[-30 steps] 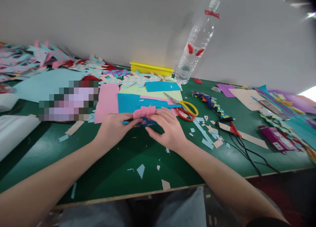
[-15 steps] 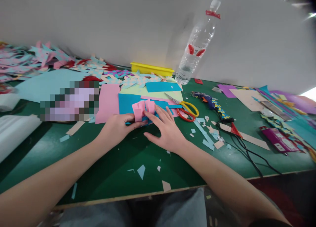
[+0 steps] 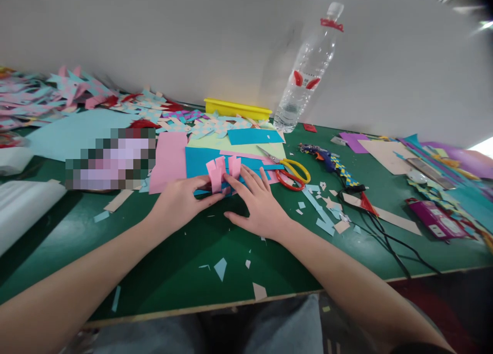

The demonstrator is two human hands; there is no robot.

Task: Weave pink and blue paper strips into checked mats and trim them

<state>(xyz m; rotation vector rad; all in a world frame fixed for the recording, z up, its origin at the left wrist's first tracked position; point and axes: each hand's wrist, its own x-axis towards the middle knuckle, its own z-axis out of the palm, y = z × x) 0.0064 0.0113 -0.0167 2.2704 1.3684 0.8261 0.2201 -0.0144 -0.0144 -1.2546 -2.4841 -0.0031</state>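
Upright pink paper strips rise between my hands, with blue paper showing low among them. My left hand pinches the strips' left side between thumb and fingers. The fingers of my right hand are spread, the index tip touching the strips from the right and the thumb held apart. How the strips join the blue paper is partly hidden by my fingers. Behind them lie a blue sheet and a pink sheet. Scissors with yellow and red handles lie just beyond my right hand.
A clear plastic bottle stands by the grey wall, near a yellow tray. Woven paper strips are heaped at the back left. Paper scraps, black cords and a purple packet lie on the right.
Some of the pink strips have parted, leaving a wider gap in the middle. My left fingers have shifted slightly; my right hand stays almost in place.
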